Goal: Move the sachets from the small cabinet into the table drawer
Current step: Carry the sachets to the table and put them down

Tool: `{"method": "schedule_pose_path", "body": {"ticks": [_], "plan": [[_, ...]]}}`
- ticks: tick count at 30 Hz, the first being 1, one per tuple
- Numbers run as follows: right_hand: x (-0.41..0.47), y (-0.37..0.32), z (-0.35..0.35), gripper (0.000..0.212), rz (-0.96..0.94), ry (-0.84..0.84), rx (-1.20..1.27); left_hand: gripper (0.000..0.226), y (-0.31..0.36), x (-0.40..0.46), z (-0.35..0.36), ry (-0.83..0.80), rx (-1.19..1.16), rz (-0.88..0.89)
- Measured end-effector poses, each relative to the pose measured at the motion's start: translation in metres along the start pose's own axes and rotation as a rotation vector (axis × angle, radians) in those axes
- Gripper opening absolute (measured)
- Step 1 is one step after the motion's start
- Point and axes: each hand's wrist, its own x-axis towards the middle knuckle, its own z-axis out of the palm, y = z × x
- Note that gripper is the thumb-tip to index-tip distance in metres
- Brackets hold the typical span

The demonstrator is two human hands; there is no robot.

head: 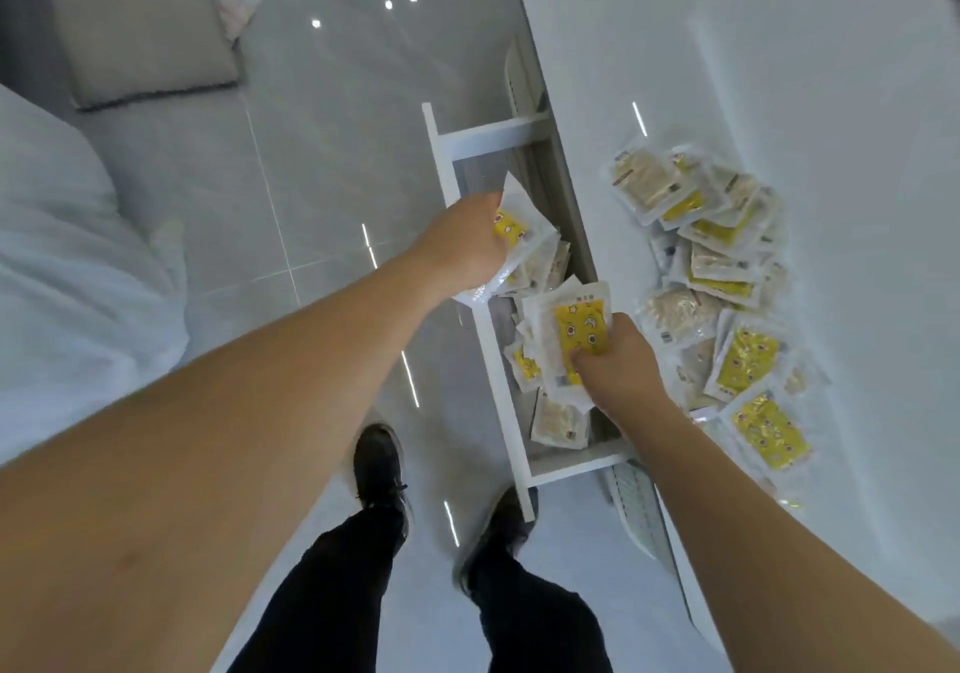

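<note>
The white table drawer [470, 277] stands pulled out from under the white table [779, 75]. Several yellow-and-clear sachets lie inside it [558, 420]. My left hand [465, 244] grips a bunch of sachets [519, 228] over the drawer's far half. My right hand [618, 360] grips another stack of sachets [576, 332] over the drawer's near half. A loose pile of sachets [722, 277] lies on the tabletop just right of the drawer. The small cabinet is not in view.
Glossy grey floor tiles [311, 153] stretch left of the drawer. My two black shoes [376, 470] stand beside the drawer front. A grey cushion [140, 23] lies at the top left, and pale bedding [67, 257] at the left edge.
</note>
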Motion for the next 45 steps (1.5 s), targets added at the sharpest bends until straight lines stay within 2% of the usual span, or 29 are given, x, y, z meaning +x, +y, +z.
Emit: {"method": "schedule_pose_path", "body": {"ticks": [7, 11, 14, 18, 22, 26, 30, 33, 36, 40, 43, 45], "plan": [[0.038, 0.005, 0.015, 0.025, 0.082, 0.032, 0.113, 0.028, 0.016, 0.063, 0.008, -0.126, 0.115, 0.142], [0.063, 0.007, 0.029, 0.029, 0.13, 0.076, 0.159, 0.029, 0.004, 0.105, 0.024, -0.274, 0.236, 0.247], [0.084, 0.009, 0.05, 0.029, 0.176, 0.106, 0.175, 0.029, -0.009, 0.135, 0.033, -0.321, 0.308, 0.32], [0.113, 0.015, 0.079, 0.03, 0.213, 0.16, 0.138, 0.015, -0.031, 0.17, 0.038, -0.37, 0.41, 0.408], [0.136, 0.032, 0.104, 0.023, 0.202, 0.222, 0.02, 0.015, -0.042, 0.202, 0.052, -0.395, 0.507, 0.511], [0.166, 0.058, 0.119, 0.017, 0.149, 0.314, -0.111, 0.013, -0.037, 0.227, 0.083, -0.533, 0.713, 0.589], [0.203, 0.099, 0.143, 0.039, 0.134, 0.405, -0.351, 0.019, -0.053, 0.247, 0.125, -0.667, 0.984, 0.601], [0.226, 0.128, 0.165, 0.064, 0.066, 0.528, -0.367, 0.027, -0.079, 0.263, 0.149, -0.734, 1.102, 0.592], [0.234, 0.132, 0.175, 0.058, -0.023, 0.621, -0.303, 0.023, -0.087, 0.264, 0.155, -0.733, 1.122, 0.593], [0.231, 0.124, 0.182, 0.057, -0.054, 0.551, -0.416, 0.035, -0.079, 0.251, 0.155, -0.715, 1.211, 0.633], [0.229, 0.125, 0.181, 0.045, -0.034, 0.49, -0.426, 0.027, -0.079, 0.248, 0.16, -0.696, 1.289, 0.664], [0.23, 0.126, 0.18, 0.042, -0.03, 0.425, -0.451, 0.042, -0.079, 0.245, 0.162, -0.683, 1.337, 0.687]]}}
